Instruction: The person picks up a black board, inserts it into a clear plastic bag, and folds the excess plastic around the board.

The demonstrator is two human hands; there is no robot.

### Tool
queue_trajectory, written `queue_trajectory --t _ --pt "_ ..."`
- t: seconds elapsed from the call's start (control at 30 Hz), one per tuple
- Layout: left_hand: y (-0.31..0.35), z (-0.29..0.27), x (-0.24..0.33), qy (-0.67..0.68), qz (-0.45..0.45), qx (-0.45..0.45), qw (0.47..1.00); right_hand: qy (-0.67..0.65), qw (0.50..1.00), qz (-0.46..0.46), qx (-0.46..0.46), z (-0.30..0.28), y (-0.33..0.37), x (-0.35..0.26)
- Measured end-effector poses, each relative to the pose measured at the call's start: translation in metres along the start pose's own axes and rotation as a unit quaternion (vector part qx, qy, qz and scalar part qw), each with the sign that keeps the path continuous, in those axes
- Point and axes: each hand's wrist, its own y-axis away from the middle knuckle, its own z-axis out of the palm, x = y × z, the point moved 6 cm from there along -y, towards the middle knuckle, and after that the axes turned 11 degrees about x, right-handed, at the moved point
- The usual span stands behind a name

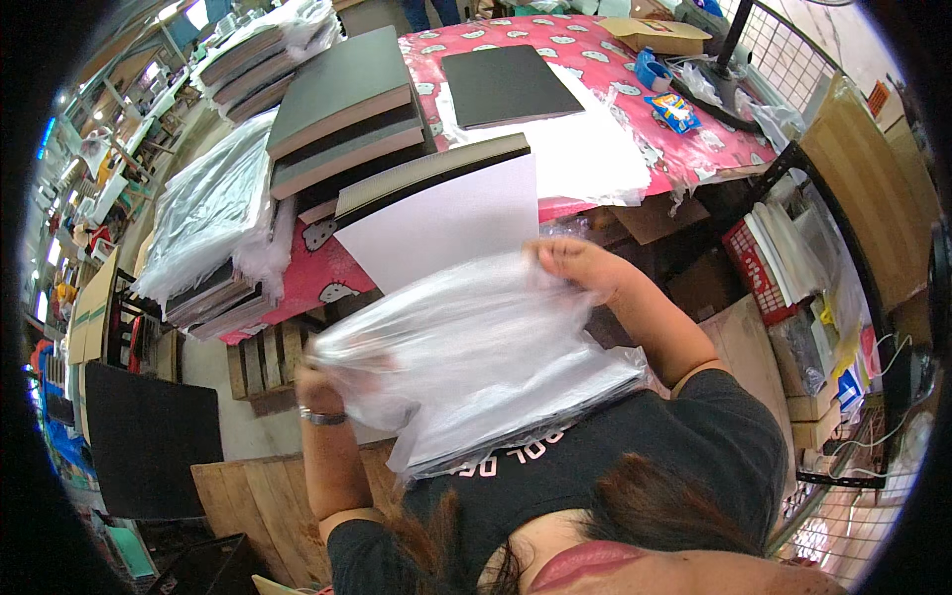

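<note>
Nearest: my shirt (684, 441), and in front of it the bag (466, 312), clear and thin, with a dark-edged flat stack (526, 428) in its near end. Can't tell if stack touches shirt. Bag's loose part is spread between my 2 hands.

Left hand (319, 387): closed on bag's left edge, looks like a pinch; fingers blurred and partly behind film, can't confirm each 1. Right hand (567, 262): fingers curled, thumb in, pinching bag's far right corner.

Step, my read: drawing slack film straight over the stack. Do it well: equal tension from 2 sides, pinch film only, keep stack square in the near end. Yanking 1 corner could tear or skew it. Press air out before any fold.

Just past bag: white sheet (451, 223), pale-topped bundle (436, 171) along its far edge. Left: wrapped pile (208, 193); right of that and farther, tall black stack (342, 89). Farther: black cover (511, 84) on white sheets (605, 149), over pink cloth (471, 40). Blue dispenser (652, 71) far right, well apart from my hands.
</note>
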Motion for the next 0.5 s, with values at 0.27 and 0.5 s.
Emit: queue_trajectory --t 0.27,0.5 --pt "-0.013 -0.008 -0.042 -0.151 -0.159 0.033 0.975 -0.296 0.909 -0.277 -0.098 -0.01 0.01 -0.075" --pt "-0.045 -0.037 0.064 -0.456 0.216 0.457 0.732 0.288 0.817 -0.413 0.283 0.004 0.003 -0.108"
